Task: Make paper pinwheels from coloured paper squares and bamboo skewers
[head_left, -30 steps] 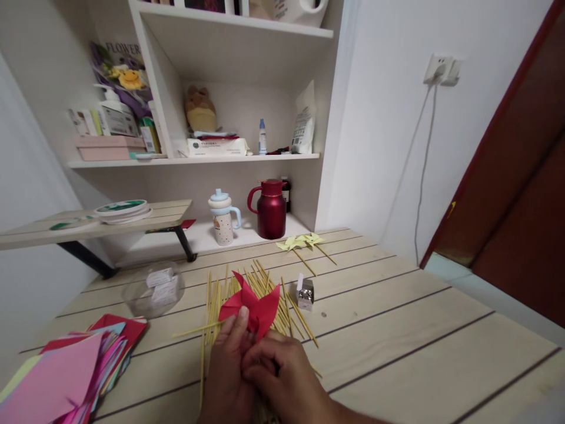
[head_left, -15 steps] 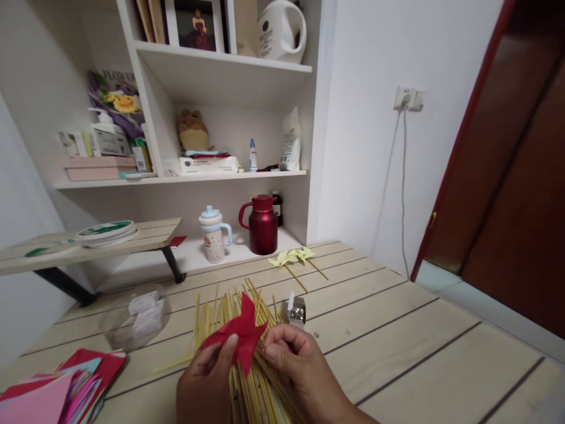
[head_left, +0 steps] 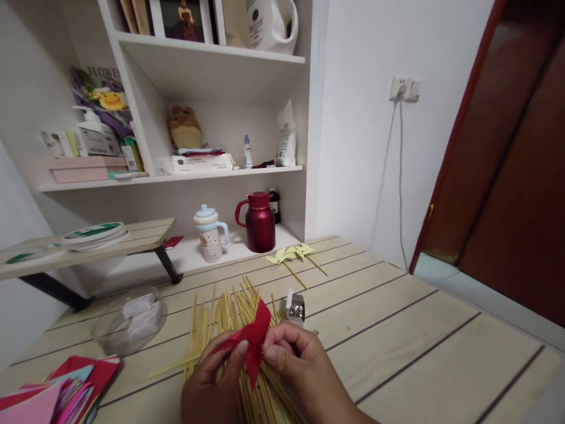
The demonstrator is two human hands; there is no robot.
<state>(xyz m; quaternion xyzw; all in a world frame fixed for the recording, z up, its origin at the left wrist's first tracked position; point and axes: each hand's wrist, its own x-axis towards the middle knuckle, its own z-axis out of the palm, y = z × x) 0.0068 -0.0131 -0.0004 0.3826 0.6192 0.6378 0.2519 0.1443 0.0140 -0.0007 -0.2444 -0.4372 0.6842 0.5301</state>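
Red paper pinwheel (head_left: 248, 343) pinched between left hand (head_left: 212, 386) and right hand (head_left: 300, 371) (above sticks (head_left: 225, 309)).

Even, soft indoor light, no hard source visible; white wall (head_left: 353, 147) reads bright but not clipped. Shadows weak: faint ones under the shelf boards (head_left: 212, 53) and beneath the small bench (head_left: 88, 244) at left. Wooden surface (head_left: 419, 341) evenly lit, no glare; slight sheen on the red flask (head_left: 259, 222). Strong wide-angle distortion: shelf uprights and door frame (head_left: 459, 147) lean outward, lines bow toward the edges. Left hand (head_left: 212, 388) and right hand (head_left: 300, 371) sit low in frame, slightly soft, darker than the background. Paper stack (head_left: 57, 394) at the bottom-left corner smeared. Mid-distance shelf items acceptably sharp; small label text unreadable.
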